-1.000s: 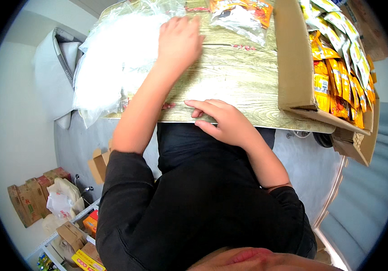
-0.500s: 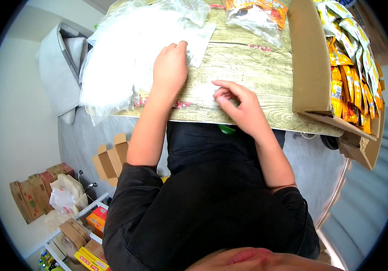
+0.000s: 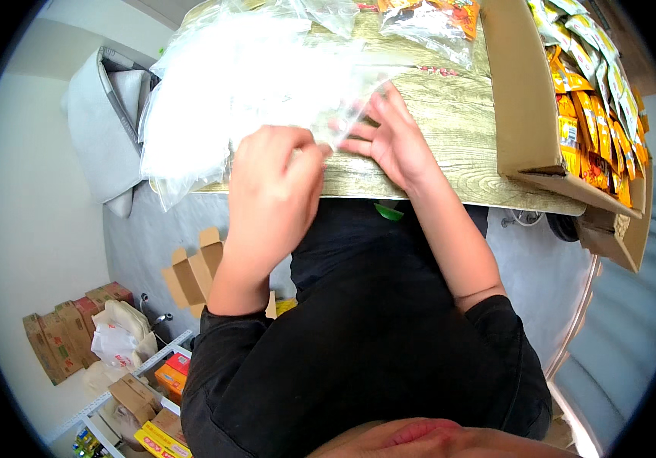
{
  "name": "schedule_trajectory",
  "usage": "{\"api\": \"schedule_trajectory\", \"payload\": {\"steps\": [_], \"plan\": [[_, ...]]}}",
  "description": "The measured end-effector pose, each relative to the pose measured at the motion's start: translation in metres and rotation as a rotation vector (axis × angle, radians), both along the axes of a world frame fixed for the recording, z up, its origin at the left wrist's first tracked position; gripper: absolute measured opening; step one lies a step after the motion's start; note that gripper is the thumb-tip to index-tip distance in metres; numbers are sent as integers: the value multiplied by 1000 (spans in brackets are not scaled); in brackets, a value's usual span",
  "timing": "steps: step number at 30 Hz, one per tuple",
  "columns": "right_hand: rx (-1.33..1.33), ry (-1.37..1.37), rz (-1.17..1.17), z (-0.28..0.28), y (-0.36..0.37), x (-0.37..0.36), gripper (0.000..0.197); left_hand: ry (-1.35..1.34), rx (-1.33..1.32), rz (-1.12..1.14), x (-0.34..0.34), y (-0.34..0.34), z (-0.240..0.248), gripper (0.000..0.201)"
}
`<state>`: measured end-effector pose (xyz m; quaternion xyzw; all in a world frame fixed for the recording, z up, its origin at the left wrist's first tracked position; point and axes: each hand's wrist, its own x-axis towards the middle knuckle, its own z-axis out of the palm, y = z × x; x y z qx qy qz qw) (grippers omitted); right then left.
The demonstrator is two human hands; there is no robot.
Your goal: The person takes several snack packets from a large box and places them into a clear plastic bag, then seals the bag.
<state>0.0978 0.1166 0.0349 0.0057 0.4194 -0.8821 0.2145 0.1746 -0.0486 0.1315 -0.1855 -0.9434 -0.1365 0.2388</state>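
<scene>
Pinching a clear bag [image 3: 343, 107], left hand [image 3: 274, 179]; right hand [image 3: 393, 141] seemingly spread beneath.

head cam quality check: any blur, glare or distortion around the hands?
Head view: strong fisheye, the table edge bows and a black rim frames the picture; light is even daylight, no hard shadows; the clear plastic bag between left hand and right hand looks hazy and slightly smeared; the cardboard box of snack packets stays sharp.
</scene>
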Motion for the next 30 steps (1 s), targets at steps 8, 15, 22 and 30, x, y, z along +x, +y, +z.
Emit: {"api": "schedule_trajectory", "payload": {"steps": [8,15,22,30], "plan": [[-481,-111,53,-5,48,-20,61,96,-147,-226,15,-27,-20,26],[41,73,-11,8,79,12,45,218,-107,-91,-4,-27,-56,22],[222,183,56,17,105,27,49,129,-44,65,-25,0,-69,33],[248,395,-444,30,95,30,40,-109,684,-357,-6,84,-45,26]]}}
